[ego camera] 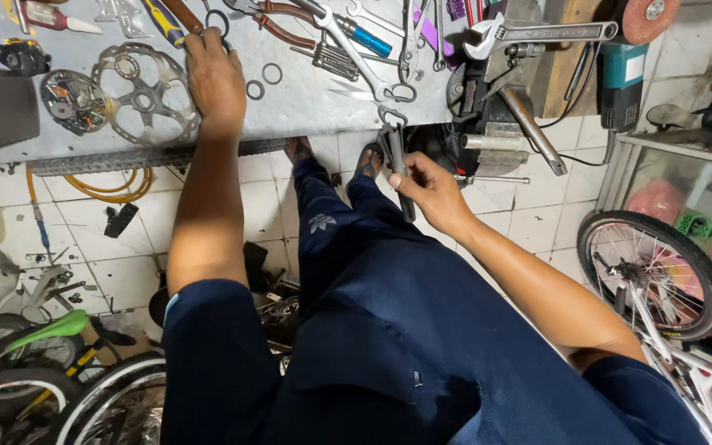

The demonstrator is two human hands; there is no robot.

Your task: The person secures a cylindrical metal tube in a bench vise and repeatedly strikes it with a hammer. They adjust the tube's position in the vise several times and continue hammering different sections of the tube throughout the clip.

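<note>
**Steel on the desk, one tool held low at its edge**

Grey metal covers most of what I see: the desk (306,103) runs across the top of my view, scattered with wrenches, pliers and loose rings.

My left hand (214,82) lies palm down on the desk, fingers curled over the end of a wooden-handled tool (181,16). I cannot tell how firmly it grips. Just to its left, touching or nearly so, sits a silver brake disc (143,97), with a smaller round metal part (73,100) beside that. Two small rings (263,81) lie just right of the hand.

My right hand (428,188) is below the desk's front edge, closed around a dark, slim hand tool (397,169). Its long axis runs nearly upright in my view, tilted slightly, with the upper end just under the desk edge, near a looped plier handle (395,111), and the lower end sticking out past my fingers toward my knees. The right hand is clearly the nearer one to it; the left is well apart, up on the desk.

A large adjustable wrench (537,33) and a bench vise (488,115) sit at the right end. Bicycle wheels (653,276) stand on the tiled floor (125,222) on both sides.
</note>
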